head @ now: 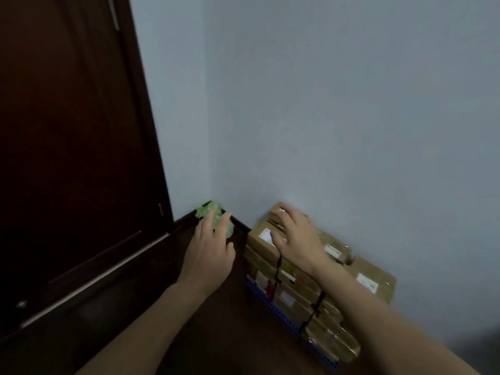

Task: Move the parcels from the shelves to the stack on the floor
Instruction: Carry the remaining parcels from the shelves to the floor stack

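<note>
Right hand [295, 239]: fingers spread, over top of stack of flat brown cardboard parcels [286, 289] | stack long axis: fingertips-to-wrist, along pale blue wall [351, 131] | left hand [209, 253]: relaxed, empty.

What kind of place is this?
Likely a corner of a room, maybe in a home or small storeroom: dark wooden door, plain pale wall, and a stack of brown parcels on the floor.

The left forearm [151, 320] and right forearm [378, 315] are bare along their whole visible length. The left hand [209, 250] and right hand [297, 239] are bare too, with slender fingers.
</note>
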